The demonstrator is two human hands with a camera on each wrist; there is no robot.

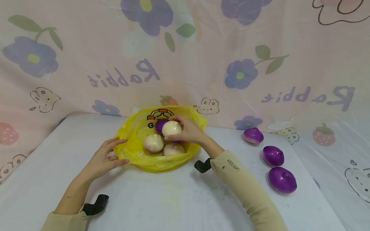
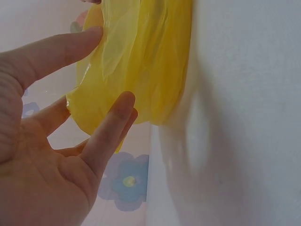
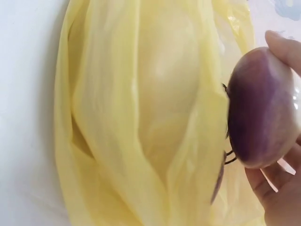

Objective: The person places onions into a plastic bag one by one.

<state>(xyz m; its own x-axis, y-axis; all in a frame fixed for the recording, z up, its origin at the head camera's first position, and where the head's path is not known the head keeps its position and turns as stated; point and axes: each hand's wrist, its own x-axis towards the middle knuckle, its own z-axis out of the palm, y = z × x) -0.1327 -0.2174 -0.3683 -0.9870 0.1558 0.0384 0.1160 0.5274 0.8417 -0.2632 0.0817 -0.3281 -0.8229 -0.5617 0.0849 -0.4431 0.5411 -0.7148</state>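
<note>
My right hand (image 1: 186,130) grips a toy onion (image 1: 172,128) by its sides, over the mouth of a yellow plastic bag (image 1: 131,149). The right wrist view shows this onion (image 3: 263,108) as purple on one side and pale on the other, with fingers and thumb around it. Inside the bag lie a white onion (image 1: 153,143), another pale onion (image 1: 174,149) and a purple onion (image 1: 160,126), partly hidden behind the held one. At the bag's left rim is my left hand (image 1: 104,158), its fingers spread and touching the plastic (image 2: 141,61).
Three purple onions, a far one (image 1: 253,135), a middle one (image 1: 273,156) and a near one (image 1: 282,180), line the right side of the white table (image 1: 162,205). Behind the table hangs a printed cloth (image 1: 185,64). Black mounts (image 1: 96,205) stick out at both wrists.
</note>
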